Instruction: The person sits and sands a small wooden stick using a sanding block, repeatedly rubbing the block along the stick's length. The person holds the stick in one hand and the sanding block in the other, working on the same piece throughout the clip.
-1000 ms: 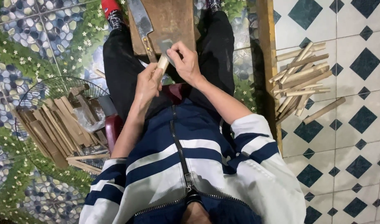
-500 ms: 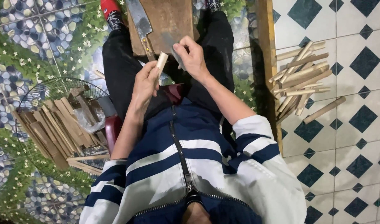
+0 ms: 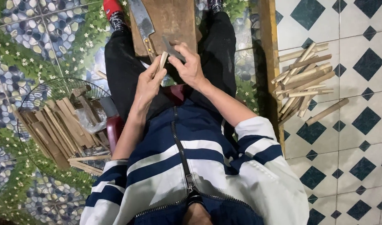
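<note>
I look down over my lap; my left hand [image 3: 147, 83] is closed around a pale wood stick [image 3: 162, 61], thumb and fingers pinching its lower part so the top stands up and tilts slightly away from me; my right hand [image 3: 190, 66] is clenched on a small knife [image 3: 171, 47], its dark blade pointing up and left, the tip just beside the top of the stick; whether blade and wood touch I cannot tell; both hands sit between my knees, over black trousers [image 3: 124, 71]. Ahead of the hands a brown wooden board [image 3: 174, 18] lies between my legs, and a cleaver [image 3: 142, 21] rests on its left edge, blade toward the top of the view. On my left a round wire basket [image 3: 53, 121] holds a stack of flat brown wood strips [image 3: 45, 129]; it stands on the pebble-pattern floor [image 3: 41, 37]. On my right a loose pile of pale sticks [image 3: 303, 79] lies on the white and blue tiles [image 3: 349, 137], well apart from my hands; a wooden plank [image 3: 269, 54] runs along the tile edge.
</note>
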